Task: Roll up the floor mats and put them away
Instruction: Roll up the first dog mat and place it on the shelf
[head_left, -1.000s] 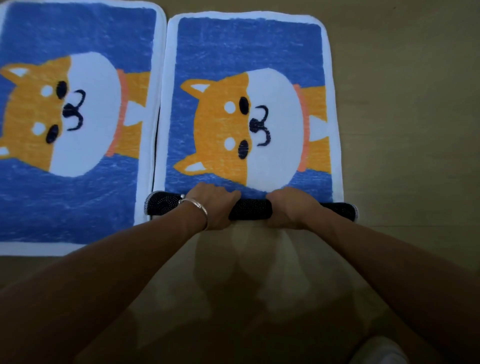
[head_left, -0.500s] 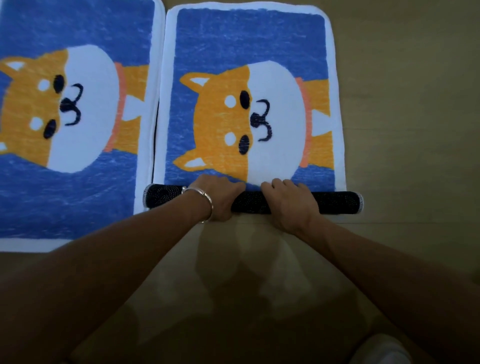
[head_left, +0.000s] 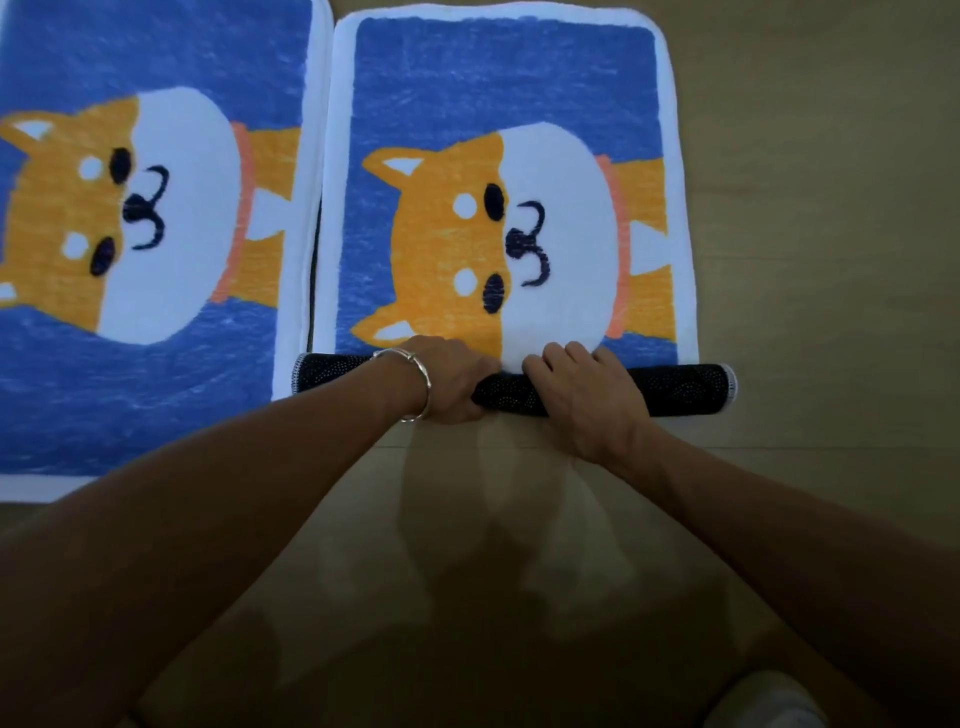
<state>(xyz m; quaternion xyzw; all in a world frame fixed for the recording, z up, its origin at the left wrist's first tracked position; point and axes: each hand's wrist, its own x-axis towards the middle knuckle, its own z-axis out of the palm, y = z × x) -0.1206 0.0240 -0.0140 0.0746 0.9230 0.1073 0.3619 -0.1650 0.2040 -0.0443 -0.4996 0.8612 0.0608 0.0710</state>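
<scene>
Two blue floor mats with an orange and white dog lie side by side on the floor. The right mat (head_left: 498, 104) is partly rolled from its near edge; the roll (head_left: 675, 389) shows a black dotted underside and spans the mat's width. My left hand (head_left: 452, 379), with a silver bracelet at the wrist, grips the roll left of its middle. My right hand (head_left: 582, 395) lies over the roll just right of the middle, fingers curled over its top onto the flat part. The left mat (head_left: 145, 208) lies flat and untouched.
Tan floor (head_left: 831, 208) surrounds the mats, with bare floor to the right and in front of the roll. A white shoe tip (head_left: 763, 701) shows at the bottom right. The two mats almost touch along a narrow gap.
The roll has moved further up the right mat and grown slightly thicker, now reaching the dog's lower ear. My right hand shifted from gripping the roll to reaching over its top.
</scene>
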